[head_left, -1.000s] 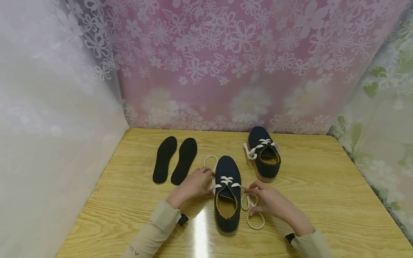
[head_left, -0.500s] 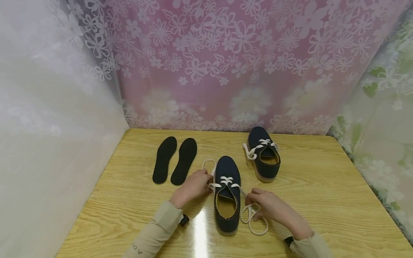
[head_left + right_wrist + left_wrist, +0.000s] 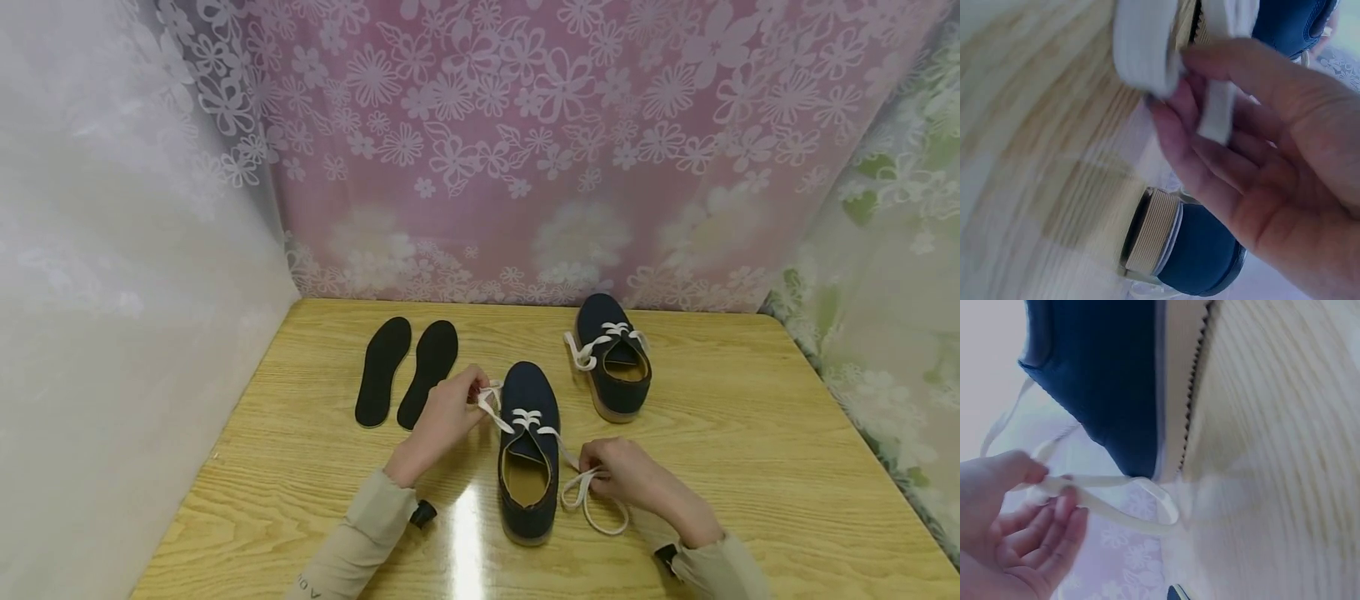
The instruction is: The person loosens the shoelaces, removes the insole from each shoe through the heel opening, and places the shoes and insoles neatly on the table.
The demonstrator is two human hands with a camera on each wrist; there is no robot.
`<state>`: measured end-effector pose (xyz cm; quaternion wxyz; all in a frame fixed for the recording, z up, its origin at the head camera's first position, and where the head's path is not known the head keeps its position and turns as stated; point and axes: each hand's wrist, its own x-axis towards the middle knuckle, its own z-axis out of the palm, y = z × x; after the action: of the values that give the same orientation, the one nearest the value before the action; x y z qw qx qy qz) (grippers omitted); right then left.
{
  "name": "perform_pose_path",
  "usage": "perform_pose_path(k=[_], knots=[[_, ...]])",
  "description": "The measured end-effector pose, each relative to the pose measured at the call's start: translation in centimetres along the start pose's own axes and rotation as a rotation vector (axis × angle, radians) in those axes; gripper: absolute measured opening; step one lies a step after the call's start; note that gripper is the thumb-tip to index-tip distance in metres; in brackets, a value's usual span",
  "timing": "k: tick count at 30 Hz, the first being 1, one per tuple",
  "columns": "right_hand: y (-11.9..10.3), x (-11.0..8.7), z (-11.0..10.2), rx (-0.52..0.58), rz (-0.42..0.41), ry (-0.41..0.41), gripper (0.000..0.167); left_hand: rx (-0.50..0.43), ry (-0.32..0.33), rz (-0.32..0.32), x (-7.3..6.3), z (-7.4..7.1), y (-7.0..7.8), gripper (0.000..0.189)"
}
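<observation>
A navy shoe [image 3: 529, 385] stands in the middle of the wooden table, toe pointing away, its white laces threaded at the top. To its left, my left hand [image 3: 446, 412] pinches the left lace [image 3: 495, 414] between thumb and fingers. The left wrist view shows the lace's loop [image 3: 1125, 519] hanging from those fingertips beside the shoe's side. My right hand [image 3: 633, 479] pinches the right lace [image 3: 581, 482] close to the shoe's heel half. One lace loop [image 3: 1141, 56] appears large at the fingertips in the right wrist view.
A second navy shoe [image 3: 600, 312] with white laces sits at the back right. Two black insoles [image 3: 382, 371] lie side by side at the back left. A pink flowered curtain [image 3: 487, 167] hangs behind the table [image 3: 750, 433].
My left hand has moved away from me and now holds the left lace up. My right hand has shifted slightly toward me and right with its lace. The shoes look unmoved.
</observation>
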<state>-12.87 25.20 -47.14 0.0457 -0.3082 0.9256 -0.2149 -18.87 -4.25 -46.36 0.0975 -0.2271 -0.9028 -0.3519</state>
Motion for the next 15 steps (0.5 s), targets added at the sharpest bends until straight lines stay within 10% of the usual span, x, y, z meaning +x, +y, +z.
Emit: perform_pose_path(k=[7,15], knots=[[-0.8,1.7,0.2,0.035,0.097,0.333,0.023,-0.169,0.049,-0.042,-0.4,-0.2,1.3,0.007],[-2.6,3.3,1.1,0.076,0.225,0.467,0.022,-0.031,-0.05,-0.113,-1.8,0.9,1.7,0.042]])
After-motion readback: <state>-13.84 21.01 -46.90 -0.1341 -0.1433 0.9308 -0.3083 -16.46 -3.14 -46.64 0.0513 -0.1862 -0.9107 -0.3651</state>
